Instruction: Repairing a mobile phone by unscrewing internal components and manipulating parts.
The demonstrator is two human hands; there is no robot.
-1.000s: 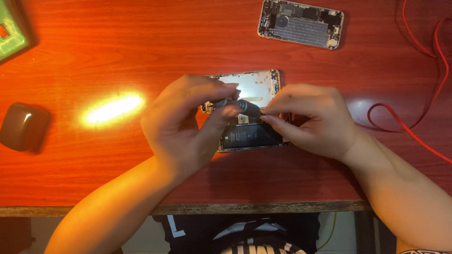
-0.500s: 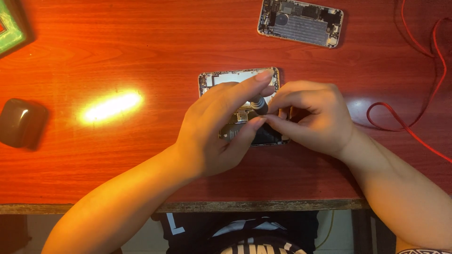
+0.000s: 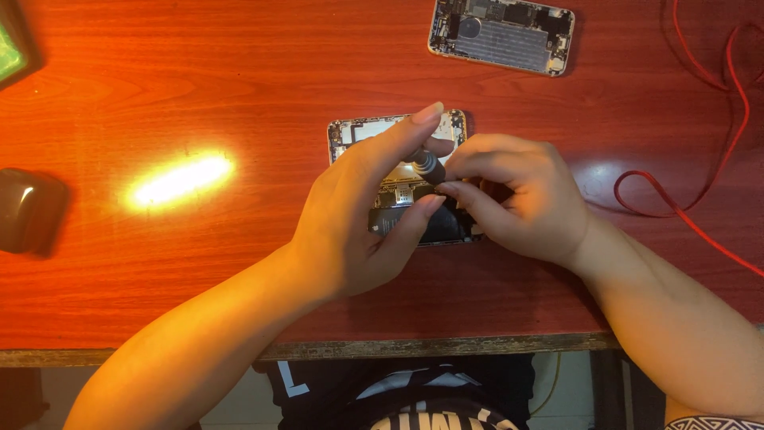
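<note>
- I have both hands over the opened phone (image 3: 395,171), which lies flat near the middle of the red wooden worktop (image 3: 199,95), its insides facing up.
- My left hand (image 3: 362,215) arches over the phone's left half, index finger stretched out toward its top edge, thumb tucked down by the dark battery area; it is spread rather than gripping.
- My right hand (image 3: 517,195) is pinched, fingertips together around the dark handle of a small screwdriver (image 3: 427,165) that stands over the phone's middle. I think the tip sits on a screw, but my fingers hide it.
- Risk as I judge it: the tip could slip off and scrape the board or a thin cable, since the left hand barely steadies the frame.
- A loosened screw could roll away; the worktop's front edge (image 3: 430,346) is near my wrists.
- Room: open wood to the left up to the dark object (image 3: 28,211); a second open phone (image 3: 501,33) lies beyond, and a red cable (image 3: 676,203) loops on the right, close to my right forearm.
</note>
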